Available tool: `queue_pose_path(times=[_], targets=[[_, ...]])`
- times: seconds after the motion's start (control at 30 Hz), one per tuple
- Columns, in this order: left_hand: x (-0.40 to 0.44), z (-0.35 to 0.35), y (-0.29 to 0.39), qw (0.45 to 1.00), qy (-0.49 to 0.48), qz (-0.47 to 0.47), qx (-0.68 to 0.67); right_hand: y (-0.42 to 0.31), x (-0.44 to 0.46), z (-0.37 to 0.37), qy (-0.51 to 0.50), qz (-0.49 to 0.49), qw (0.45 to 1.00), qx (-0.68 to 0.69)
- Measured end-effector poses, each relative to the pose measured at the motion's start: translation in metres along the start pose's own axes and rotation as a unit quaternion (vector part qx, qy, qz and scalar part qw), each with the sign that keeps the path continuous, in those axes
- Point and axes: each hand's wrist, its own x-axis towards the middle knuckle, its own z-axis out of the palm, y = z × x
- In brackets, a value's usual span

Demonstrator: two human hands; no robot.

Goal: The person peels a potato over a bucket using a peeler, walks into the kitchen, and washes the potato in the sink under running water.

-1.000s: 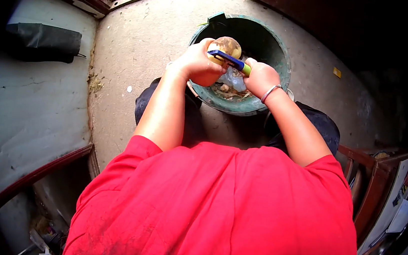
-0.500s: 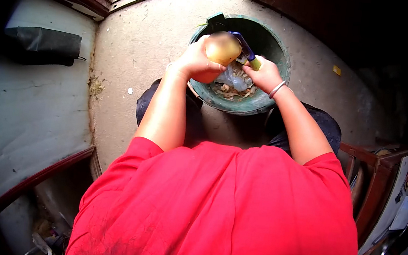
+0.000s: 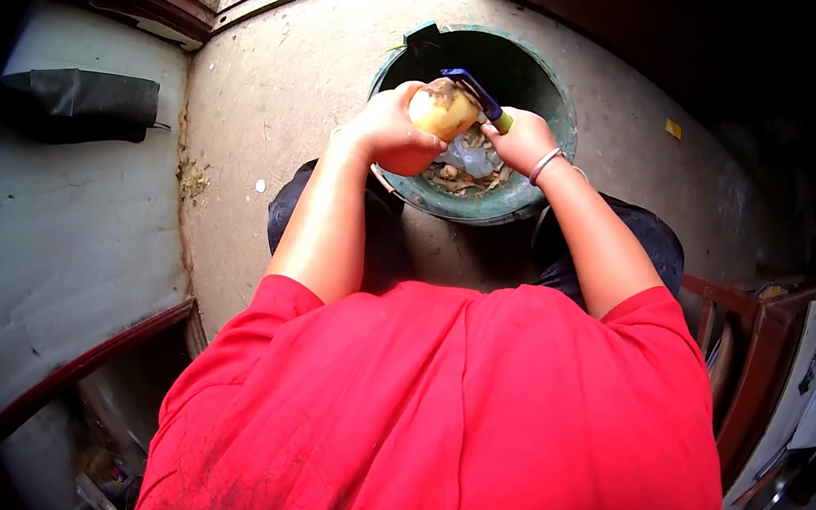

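My left hand is wrapped round a large, partly peeled potato, pale yellow with brown skin left near its far end. A peeler with a blue head and green grip is in my closed right hand. Its head rests against or just above the potato's far side; the exact contact is hard to make out. Both hands are over a green bin that stands between my knees. Inside the bin lie a clear plastic bag and peelings.
A black folded bag or cloth lies on the pale surface at left. On the concrete floor are a small yellow piece and a white speck. Brown wooden furniture stands close on the right.
The peeler's head has shifted a little left, toward the potato's far end. The potato has turned slightly in my left hand, and its brown skin shows more clearly.
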Motion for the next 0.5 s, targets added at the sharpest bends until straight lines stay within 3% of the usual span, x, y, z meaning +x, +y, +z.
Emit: queue_pose_path(times=[0.07,0.13,0.17,0.27,0.3,0.37,0.5], targets=[[-0.001,0.003,0.0,0.997,-0.006,0.055,-0.054,0.018,0.008,0.004,0.002,0.02,0.999,0.027],[-0.003,0.005,0.001,0.988,-0.014,0.108,-0.106,0.038,0.016,0.005,-0.133,0.073,0.98,-0.13],[-0.001,0.005,0.002,0.993,0.01,0.098,-0.069,0.038,0.017,0.005,-0.138,0.094,0.981,-0.103],[0.005,0.004,-0.002,0.994,0.045,0.078,-0.063,0.024,0.007,0.005,-0.08,0.139,0.972,0.17],[0.009,0.005,-0.006,0.991,0.069,0.097,-0.063,0.016,0.003,0.002,-0.081,0.138,0.973,0.168],[0.009,0.004,-0.007,0.988,0.09,0.11,-0.062,-0.001,-0.005,-0.006,-0.1,0.109,0.923,0.355],[-0.002,0.01,0.014,0.991,0.102,0.089,0.008,-0.014,-0.005,-0.003,-0.128,0.035,0.878,0.459]])
